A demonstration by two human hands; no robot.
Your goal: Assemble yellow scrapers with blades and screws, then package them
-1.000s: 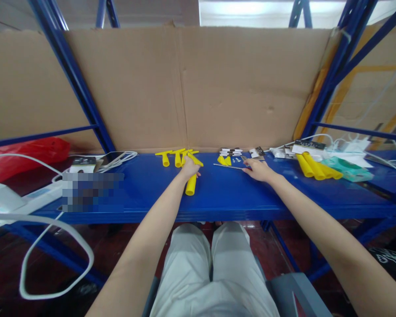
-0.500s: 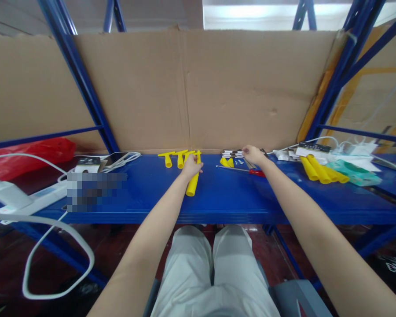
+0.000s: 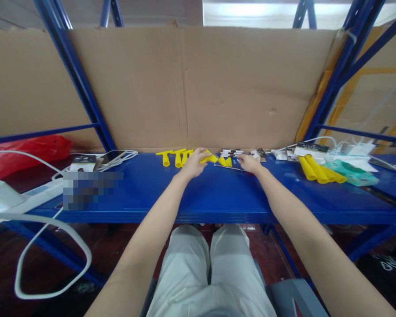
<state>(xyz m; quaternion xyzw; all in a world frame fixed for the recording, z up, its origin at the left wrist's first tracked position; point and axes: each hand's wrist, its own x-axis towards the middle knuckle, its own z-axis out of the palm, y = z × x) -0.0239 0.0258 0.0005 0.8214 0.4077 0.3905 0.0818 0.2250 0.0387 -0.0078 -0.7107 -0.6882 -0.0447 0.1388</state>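
Observation:
My left hand [image 3: 193, 164] is around the tube end of a yellow T-shaped handle [image 3: 211, 157], with thumb and fingers on either side of it. The handle is tilted, its crossbar pointing right. My right hand [image 3: 250, 163] is closed over the red grip of a screwdriver [image 3: 230, 167], whose thin metal shaft points left along the table. Most of the grip is hidden under the fingers. To the left of my left hand stand several yellow T-shaped pieces [image 3: 166, 159] in a row. Small yellow pieces [image 3: 225, 162] lie between my hands, in front of a stack of black-and-white packets [image 3: 231, 152].
On the right, yellow tubes [image 3: 320, 171] lie by a green plastic bag [image 3: 353, 172] and white cables. A white power strip [image 3: 33, 198], a small box [image 3: 82, 163] and a red bag [image 3: 29, 154] are on the left. Cardboard [image 3: 244, 88] stands behind the blue table [image 3: 218, 198].
My left hand has turned the yellow handle from pointing at me to a sideways tilt. My right hand has moved down from the packets onto the screwdriver's grip.

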